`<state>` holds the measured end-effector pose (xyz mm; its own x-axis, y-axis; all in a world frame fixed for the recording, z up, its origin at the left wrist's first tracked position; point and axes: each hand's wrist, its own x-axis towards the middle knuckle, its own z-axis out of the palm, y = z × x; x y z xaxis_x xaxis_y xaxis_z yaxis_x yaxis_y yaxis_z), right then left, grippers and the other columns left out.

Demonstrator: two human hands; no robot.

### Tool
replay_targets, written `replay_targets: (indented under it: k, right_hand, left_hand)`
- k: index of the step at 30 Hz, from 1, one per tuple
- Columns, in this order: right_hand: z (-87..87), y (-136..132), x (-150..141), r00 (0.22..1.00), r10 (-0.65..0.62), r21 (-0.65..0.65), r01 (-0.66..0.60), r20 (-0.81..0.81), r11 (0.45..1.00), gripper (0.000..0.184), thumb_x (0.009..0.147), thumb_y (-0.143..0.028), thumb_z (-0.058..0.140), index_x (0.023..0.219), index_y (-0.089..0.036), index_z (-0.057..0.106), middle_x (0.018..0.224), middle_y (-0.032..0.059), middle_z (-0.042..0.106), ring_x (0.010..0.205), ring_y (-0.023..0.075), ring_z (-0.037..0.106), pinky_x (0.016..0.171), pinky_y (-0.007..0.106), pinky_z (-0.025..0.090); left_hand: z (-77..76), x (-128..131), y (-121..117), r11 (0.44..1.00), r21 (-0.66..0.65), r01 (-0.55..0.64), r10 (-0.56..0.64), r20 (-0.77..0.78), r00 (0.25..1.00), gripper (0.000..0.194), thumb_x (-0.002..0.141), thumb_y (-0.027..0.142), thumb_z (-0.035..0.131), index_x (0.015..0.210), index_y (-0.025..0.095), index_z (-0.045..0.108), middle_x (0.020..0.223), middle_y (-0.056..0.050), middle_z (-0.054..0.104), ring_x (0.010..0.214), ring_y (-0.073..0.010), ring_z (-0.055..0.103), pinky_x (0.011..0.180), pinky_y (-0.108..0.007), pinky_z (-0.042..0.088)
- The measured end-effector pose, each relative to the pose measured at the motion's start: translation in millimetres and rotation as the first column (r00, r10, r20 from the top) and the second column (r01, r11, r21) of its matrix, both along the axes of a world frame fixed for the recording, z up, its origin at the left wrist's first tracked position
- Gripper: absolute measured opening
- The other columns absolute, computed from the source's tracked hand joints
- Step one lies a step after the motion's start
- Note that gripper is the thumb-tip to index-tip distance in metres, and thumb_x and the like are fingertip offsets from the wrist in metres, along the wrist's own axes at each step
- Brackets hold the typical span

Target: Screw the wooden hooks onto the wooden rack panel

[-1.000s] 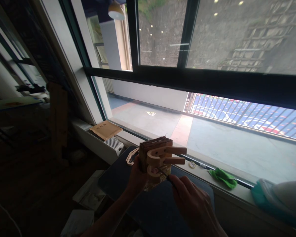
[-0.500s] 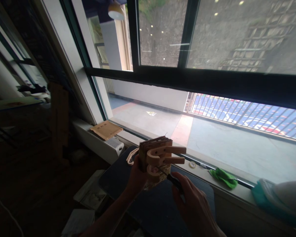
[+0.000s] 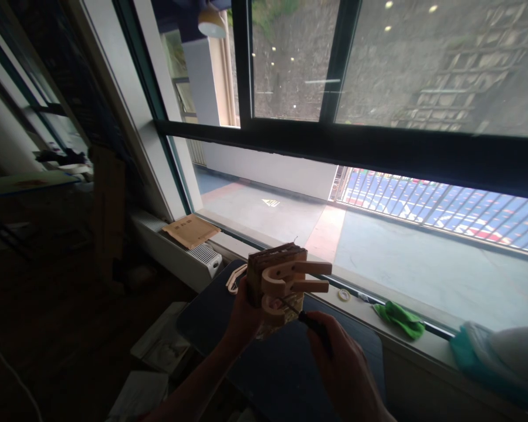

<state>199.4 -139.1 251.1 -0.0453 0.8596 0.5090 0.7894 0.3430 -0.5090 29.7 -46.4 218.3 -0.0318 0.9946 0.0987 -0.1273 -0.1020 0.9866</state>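
Note:
My left hand [image 3: 245, 316] is closed on a brown wooden block [image 3: 256, 275] with a rough, ragged top, held up above a dark table. On the block's near face sit pale wooden pieces [image 3: 275, 281] with curved ends and two straight prongs pointing right. My right hand [image 3: 338, 351] grips the dark handle of a screwdriver [image 3: 310, 321]. Its thin shaft slants up and left to the lower curved piece; whether the tip touches a screw is too small to tell. Below hangs something clear and shiny, like plastic wrap [image 3: 270, 331].
Beneath my hands is the dark table [image 3: 206, 316], with a pale curved wooden piece [image 3: 234, 280] at its far left edge. A brown envelope [image 3: 191, 230] lies on a white radiator [image 3: 176, 249]. The windowsill holds a tape roll [image 3: 344, 295], a green cloth [image 3: 399, 319] and a teal container [image 3: 479, 357].
My right hand has turned slightly about the screwdriver handle. The block and my left hand hold nearly the same place, and the view has shifted a little.

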Motion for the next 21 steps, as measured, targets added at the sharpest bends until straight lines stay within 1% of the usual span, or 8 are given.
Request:
replay_targets:
  k: [3, 7, 9, 12, 15, 17, 19, 21]
  right_hand:
    - [6.0, -1, 1, 0.999, -0.004, 0.000, 0.004, 0.043, 1.000, 0.026, 0.085, -0.023, 0.043, 0.109, -0.023, 0.053, 0.091, 0.0014, 0.066, 0.070, 0.0107, 0.063, 0.057, 0.018, 0.048]
    - [11.0, -2, 3, 0.965, -0.001, 0.137, -0.036, 0.261, 0.990, 0.030, 0.085, -0.018, 0.042, 0.112, -0.020, 0.055, 0.082, 0.0038, 0.064, 0.064, 0.0107, 0.061, 0.055, 0.019, 0.044]
    - [9.3, -3, 3, 0.947, 0.015, 0.172, -0.073, 0.319, 0.982, 0.030, 0.085, -0.015, 0.042, 0.111, -0.019, 0.056, 0.078, 0.0037, 0.063, 0.065, 0.0110, 0.060, 0.055, 0.019, 0.043]
    - [3.3, -3, 1, 0.974, 0.029, 0.153, -0.065, 0.224, 0.986, 0.028, 0.086, -0.017, 0.041, 0.110, -0.018, 0.055, 0.077, 0.0034, 0.063, 0.064, 0.0111, 0.060, 0.055, 0.019, 0.043]
    - [0.2, -5, -1, 0.998, 0.026, 0.048, -0.028, 0.051, 0.998, 0.026, 0.086, -0.022, 0.041, 0.109, -0.021, 0.053, 0.087, 0.0031, 0.066, 0.069, 0.0114, 0.063, 0.058, 0.019, 0.047]
    - [2.5, -8, -1, 1.000, 0.001, -0.013, -0.001, -0.014, 1.000, 0.024, 0.086, -0.024, 0.043, 0.108, -0.023, 0.053, 0.091, 0.0019, 0.067, 0.074, 0.0117, 0.064, 0.060, 0.018, 0.048]
    - [7.3, -10, -1, 1.000, -0.021, -0.036, 0.021, -0.014, 0.999, 0.025, 0.085, -0.024, 0.044, 0.108, -0.023, 0.053, 0.090, 0.0011, 0.067, 0.072, 0.0118, 0.064, 0.059, 0.018, 0.049]
    - [12.4, -12, 1, 0.999, -0.028, -0.020, 0.028, 0.038, 0.999, 0.028, 0.084, -0.024, 0.044, 0.111, -0.023, 0.052, 0.089, 0.0020, 0.067, 0.069, 0.0119, 0.064, 0.057, 0.019, 0.048]
  left_hand:
    - [2.3, 1, -2, 1.000, 0.002, -0.014, 0.014, 0.016, 1.000, 0.060, 0.051, 0.011, 0.072, 0.105, 0.019, 0.046, 0.092, -0.003, 0.064, 0.088, -0.0218, 0.061, 0.069, -0.028, 0.051]
    - [5.1, 4, -4, 1.000, -0.006, -0.014, 0.014, 0.059, 0.998, 0.060, 0.050, 0.011, 0.072, 0.104, 0.019, 0.048, 0.090, -0.003, 0.065, 0.085, -0.0221, 0.062, 0.068, -0.029, 0.051]
    - [4.8, 4, -4, 1.000, -0.003, -0.010, 0.010, 0.072, 0.997, 0.059, 0.049, 0.010, 0.072, 0.102, 0.019, 0.049, 0.090, -0.003, 0.066, 0.084, -0.0217, 0.062, 0.068, -0.028, 0.051]
    - [3.5, 4, -4, 1.000, 0.019, -0.009, 0.008, 0.080, 0.997, 0.059, 0.049, 0.009, 0.072, 0.102, 0.019, 0.049, 0.090, -0.003, 0.065, 0.083, -0.0211, 0.062, 0.068, -0.028, 0.050]
    - [4.9, 3, -4, 1.000, 0.009, -0.010, 0.009, 0.097, 0.995, 0.061, 0.047, 0.008, 0.073, 0.103, 0.018, 0.050, 0.088, -0.003, 0.066, 0.083, -0.0213, 0.062, 0.068, -0.028, 0.050]
    - [7.5, 3, -5, 1.000, -0.009, -0.010, 0.011, 0.115, 0.993, 0.062, 0.046, 0.007, 0.074, 0.102, 0.018, 0.050, 0.088, -0.003, 0.066, 0.083, -0.0212, 0.062, 0.067, -0.027, 0.050]
    - [9.9, 5, -7, 1.000, -0.021, -0.002, 0.005, 0.121, 0.993, 0.061, 0.046, 0.008, 0.075, 0.101, 0.018, 0.050, 0.087, -0.002, 0.066, 0.082, -0.0205, 0.062, 0.067, -0.026, 0.050]
    - [10.9, 7, -9, 0.999, -0.034, 0.009, -0.005, 0.111, 0.994, 0.060, 0.048, 0.010, 0.075, 0.102, 0.019, 0.050, 0.087, -0.002, 0.066, 0.081, -0.0193, 0.062, 0.066, -0.026, 0.050]
